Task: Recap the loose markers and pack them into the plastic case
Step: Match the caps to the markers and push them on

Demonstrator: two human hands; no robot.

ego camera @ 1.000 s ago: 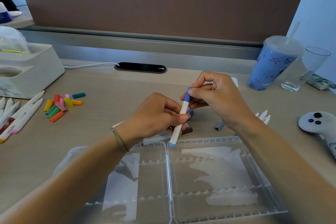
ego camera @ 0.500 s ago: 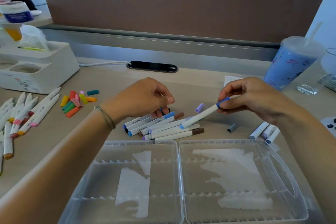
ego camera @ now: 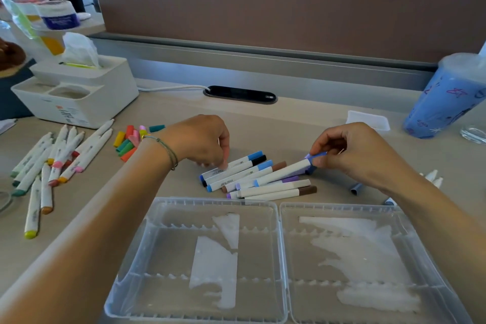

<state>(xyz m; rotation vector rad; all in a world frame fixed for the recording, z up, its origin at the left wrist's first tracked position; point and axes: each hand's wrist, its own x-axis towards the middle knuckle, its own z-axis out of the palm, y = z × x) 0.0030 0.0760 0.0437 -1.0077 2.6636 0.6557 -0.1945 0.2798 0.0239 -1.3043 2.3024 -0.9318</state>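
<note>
Right now the right hand (ego camera: 360, 152) has its fingers curled, with thumb and fingertips pinching the blue-capped end of a white marker (ego camera: 282, 172). That marker slants down to the left, and its far end lies over the pile of capped markers (ego camera: 252, 179) on the desk (ego camera: 302, 123). A loose blue cap (ego camera: 310, 170) sits just under the pinched end.

Across from it, the left hand (ego camera: 202, 141) reaches down with its fingers bent, and the fingertips touch the white barrels at the left edge of the pile. Whether it actually grips one of them cannot be told, since the fingertips are blurred. A thin bracelet (ego camera: 168, 151) circles that wrist.

Below both hands the clear plastic case (ego camera: 278, 258) lies open flat on the desk, its two halves side by side, with no markers in it. A grey cap (ego camera: 356, 188) lies near the right wrist, and white marker tips (ego camera: 434, 177) show just past that forearm.

Off to the left, uncapped markers (ego camera: 50, 166) lie scattered, with a cluster of coloured caps (ego camera: 130, 141) beside them. A white tissue box (ego camera: 79, 92) stands behind those, and a blue tumbler (ego camera: 444, 102) stands at the far right.
</note>
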